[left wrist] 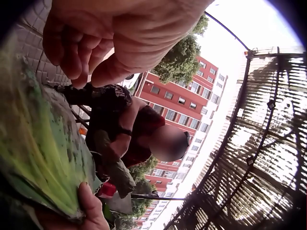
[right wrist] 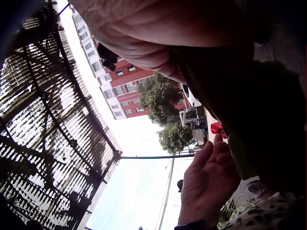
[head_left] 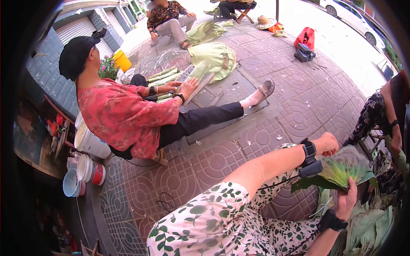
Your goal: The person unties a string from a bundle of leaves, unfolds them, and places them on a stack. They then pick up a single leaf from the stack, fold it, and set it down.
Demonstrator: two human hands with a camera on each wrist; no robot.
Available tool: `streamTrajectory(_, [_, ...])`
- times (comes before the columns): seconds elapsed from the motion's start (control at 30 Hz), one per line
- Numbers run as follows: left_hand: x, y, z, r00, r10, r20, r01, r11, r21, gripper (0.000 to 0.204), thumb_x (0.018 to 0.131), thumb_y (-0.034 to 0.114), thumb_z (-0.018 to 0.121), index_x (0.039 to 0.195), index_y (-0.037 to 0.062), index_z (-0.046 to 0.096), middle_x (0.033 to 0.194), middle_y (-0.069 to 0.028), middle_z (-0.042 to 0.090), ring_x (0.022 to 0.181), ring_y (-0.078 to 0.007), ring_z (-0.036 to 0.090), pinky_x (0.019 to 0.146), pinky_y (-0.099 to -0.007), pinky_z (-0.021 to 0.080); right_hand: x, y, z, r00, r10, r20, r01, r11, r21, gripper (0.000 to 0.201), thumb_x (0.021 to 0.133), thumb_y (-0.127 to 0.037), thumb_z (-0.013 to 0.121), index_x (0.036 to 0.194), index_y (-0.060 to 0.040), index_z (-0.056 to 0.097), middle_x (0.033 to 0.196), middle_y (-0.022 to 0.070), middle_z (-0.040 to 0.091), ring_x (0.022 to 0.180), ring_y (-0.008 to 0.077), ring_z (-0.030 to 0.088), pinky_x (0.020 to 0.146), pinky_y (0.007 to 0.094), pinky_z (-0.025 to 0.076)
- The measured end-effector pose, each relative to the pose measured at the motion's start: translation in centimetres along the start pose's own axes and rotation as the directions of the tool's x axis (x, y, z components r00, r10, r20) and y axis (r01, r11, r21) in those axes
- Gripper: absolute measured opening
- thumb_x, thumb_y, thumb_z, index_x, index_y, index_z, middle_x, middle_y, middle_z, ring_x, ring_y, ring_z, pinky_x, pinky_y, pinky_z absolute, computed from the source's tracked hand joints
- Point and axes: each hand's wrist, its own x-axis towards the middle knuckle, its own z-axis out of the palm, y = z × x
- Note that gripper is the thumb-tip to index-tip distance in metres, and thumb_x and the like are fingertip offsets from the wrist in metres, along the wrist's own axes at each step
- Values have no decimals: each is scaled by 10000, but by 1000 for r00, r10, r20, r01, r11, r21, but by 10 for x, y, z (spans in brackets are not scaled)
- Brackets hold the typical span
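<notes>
My right hand (head_left: 348, 196) grips the lower edge of a green and yellow fan-shaped leaf piece (head_left: 341, 166), with larger dark green leaf parts behind it. In the left wrist view, the thumb of that hand (left wrist: 91, 206) presses on the leaf piece (left wrist: 43, 153), whose streaks spread from the gripped end. Just above the leaf piece is my left hand (head_left: 326, 144), its fingers loosely bent. In the right wrist view the left hand (right wrist: 208, 182) shows nothing between its fingers; there the dark underside of the leaf piece (right wrist: 259, 120) fills the right.
A person in a red top (head_left: 124, 111) sits to the left, hands over pale leaf strips. Large pale green leaves (head_left: 213, 59) lie on the paving. Buckets (head_left: 92, 170) stand at left. More dried leaves (head_left: 371, 226) lie beside my legs, near another seated person (head_left: 386, 111).
</notes>
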Motion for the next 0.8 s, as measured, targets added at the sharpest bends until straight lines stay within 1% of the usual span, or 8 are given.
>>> streamTrajectory(0.2, [3,-3,-1,1000,5,9,-6,999,49,186,631,73,613,808,36,572,599,-63,583,462,-133,537,414,-255,408,-4,0,6,1000,-25,11,25,999,21,231,822,-67,559,1041,-5,522,1013,91,573,913,215,561,802,376,462])
streamTrajectory(0.37, [-3,0,0,1000,-5,-10,6,998,63,180,655,80,612,829,50,576,651,-56,592,511,-114,538,449,-246,419,-9,2,18,994,-96,-57,98,995,27,227,819,-53,545,1038,-3,517,991,90,575,898,224,567,795,379,468])
streamTrajectory(0.43, [-2,1,-3,997,-31,69,25,997,76,205,663,103,621,858,57,574,692,-44,598,542,-107,542,477,-248,427,-14,0,22,995,-95,-22,95,995,3,225,817,-35,524,1039,1,512,981,96,575,892,226,571,784,375,475])
streamTrajectory(0.57, [-11,7,1,998,-54,-7,55,988,146,276,665,129,635,927,65,576,734,-27,601,580,-96,534,523,-238,435,-19,1,28,991,-133,-16,133,991,29,230,810,-23,514,1037,14,507,947,104,578,850,224,585,762,372,487])
streamTrajectory(0.6, [-11,7,1,998,-57,-30,61,988,141,289,672,114,635,949,57,576,751,-41,602,590,-102,536,528,-231,434,-17,4,25,989,-144,-29,145,989,40,229,803,-16,519,1030,16,511,937,103,581,843,225,587,756,375,490])
streamTrajectory(0.63, [-5,1,-4,998,-69,11,68,993,95,291,692,105,626,974,57,576,768,-54,603,593,-107,534,531,-230,436,-19,5,24,990,-132,-50,134,990,43,234,793,-8,529,1024,24,514,923,102,583,831,227,589,750,377,495])
streamTrajectory(0.7, [-14,10,3,996,-86,-17,87,988,124,265,723,89,624,976,42,562,752,-46,606,570,-91,530,522,-223,441,-20,5,31,985,-156,-68,161,984,77,209,779,-6,548,982,35,521,881,99,588,776,221,598,710,362,509])
streamTrajectory(0.8, [-9,6,7,995,-86,56,80,991,109,265,734,69,616,986,33,542,742,-68,607,528,-82,523,491,-206,445,-23,5,32,981,-172,-86,174,985,12,162,772,-50,568,917,22,553,822,93,595,743,198,600,657,330,491])
